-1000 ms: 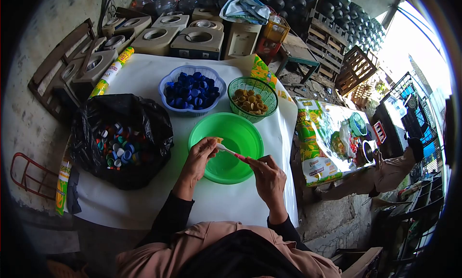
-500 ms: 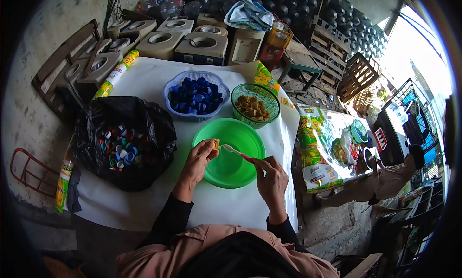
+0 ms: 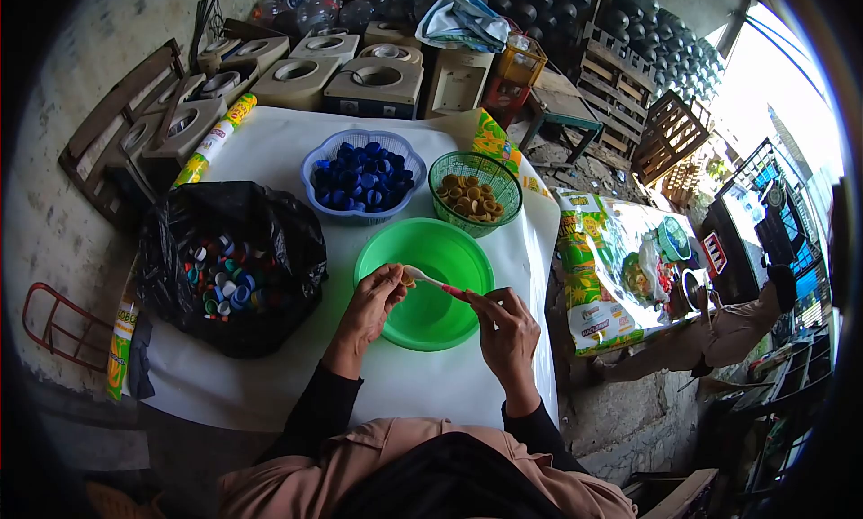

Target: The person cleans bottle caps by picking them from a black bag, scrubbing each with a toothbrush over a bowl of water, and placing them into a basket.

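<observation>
Over the white-covered desk (image 3: 422, 380), the left hand (image 3: 370, 301) fingers pinch a yellow cap (image 3: 406, 279) above the green bowl (image 3: 449, 238). The right hand (image 3: 508, 332) fingers grip a slim tool (image 3: 433, 284) touching the cap. A black bag (image 3: 274, 218) lies beside the bowl, and wooden crates (image 3: 670, 133) stand behind.

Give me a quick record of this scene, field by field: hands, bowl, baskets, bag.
Left hand: pinches a small yellow cap
Right hand: holds a thin tool, tip at the cap
Bowl: green, below both hands
Blue basket: blue caps
Green basket: tan caps
Bag: black, open, mixed caps
Table: white cover
</observation>
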Tool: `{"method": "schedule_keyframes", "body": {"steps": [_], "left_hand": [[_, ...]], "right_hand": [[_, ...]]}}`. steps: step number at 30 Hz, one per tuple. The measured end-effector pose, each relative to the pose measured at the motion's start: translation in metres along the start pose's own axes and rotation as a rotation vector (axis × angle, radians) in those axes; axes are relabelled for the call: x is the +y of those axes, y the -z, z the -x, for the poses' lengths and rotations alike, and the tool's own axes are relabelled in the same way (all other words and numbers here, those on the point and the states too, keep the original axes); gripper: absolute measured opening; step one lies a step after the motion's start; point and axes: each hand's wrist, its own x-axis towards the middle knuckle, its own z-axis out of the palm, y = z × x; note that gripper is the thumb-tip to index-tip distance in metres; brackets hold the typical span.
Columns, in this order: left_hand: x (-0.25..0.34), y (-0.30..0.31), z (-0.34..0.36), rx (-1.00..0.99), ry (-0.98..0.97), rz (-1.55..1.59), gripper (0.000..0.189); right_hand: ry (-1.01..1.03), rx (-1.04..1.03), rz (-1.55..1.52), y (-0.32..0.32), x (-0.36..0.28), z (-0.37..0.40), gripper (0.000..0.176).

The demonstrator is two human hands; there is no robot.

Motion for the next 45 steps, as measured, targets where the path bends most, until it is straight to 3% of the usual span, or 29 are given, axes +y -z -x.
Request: {"method": "schedule_keyframes", "body": {"steps": [5, 8, 10, 12, 15, 19, 24, 28, 31, 34, 38, 45], "left_hand": [[-0.004, 0.003, 0.000, 0.033, -0.068, -0.113, 0.024], [-0.002, 0.002, -0.004, 0.060, -0.180, -0.189, 0.024], [0.003, 0.002, -0.004, 0.066, -0.239, -0.229, 0.025], [0.002, 0.002, -0.002, 0.061, -0.216, -0.157, 0.025], [0.005, 0.002, -0.002, 0.057, -0.168, -0.061, 0.025], [0.003, 0.005, -0.002, 0.034, -0.131, -0.011, 0.026], [0.002, 0.001, 0.000, 0.015, -0.032, -0.036, 0.027], [0.004, 0.001, 0.002, -0.007, 0.023, -0.053, 0.028], [0.001, 0.001, -0.001, 0.000, -0.091, -0.168, 0.028], [0.005, -0.006, 0.002, 0.072, -0.168, -0.131, 0.026], [-0.007, 0.002, -0.005, 0.045, -0.288, -0.249, 0.027], [-0.007, -0.005, 0.000, 0.146, -0.358, -0.525, 0.032]], "right_hand": [[-0.045, -0.057, -0.069, -0.002, 0.003, 0.001, 0.017], [-0.102, -0.009, 0.017, -0.008, 0.013, -0.004, 0.016], [-0.044, -0.082, 0.163, -0.018, 0.021, -0.002, 0.020], [-0.001, -0.176, 0.252, -0.022, 0.018, 0.000, 0.024], [0.007, -0.221, 0.125, -0.019, 0.015, 0.001, 0.021], [-0.129, -0.054, -0.020, -0.001, 0.004, -0.004, 0.015], [-0.085, -0.120, -0.125, -0.006, 0.004, 0.003, 0.017], [-0.069, -0.032, -0.061, -0.003, 0.004, 0.000, 0.018], [-0.088, -0.102, -0.042, -0.003, 0.004, 0.000, 0.019], [-0.083, -0.030, 0.060, -0.004, 0.006, -0.002, 0.017], [-0.023, -0.217, 0.275, -0.027, 0.017, 0.002, 0.023], [-0.197, -0.011, -0.036, -0.002, 0.004, 0.003, 0.014]]}}
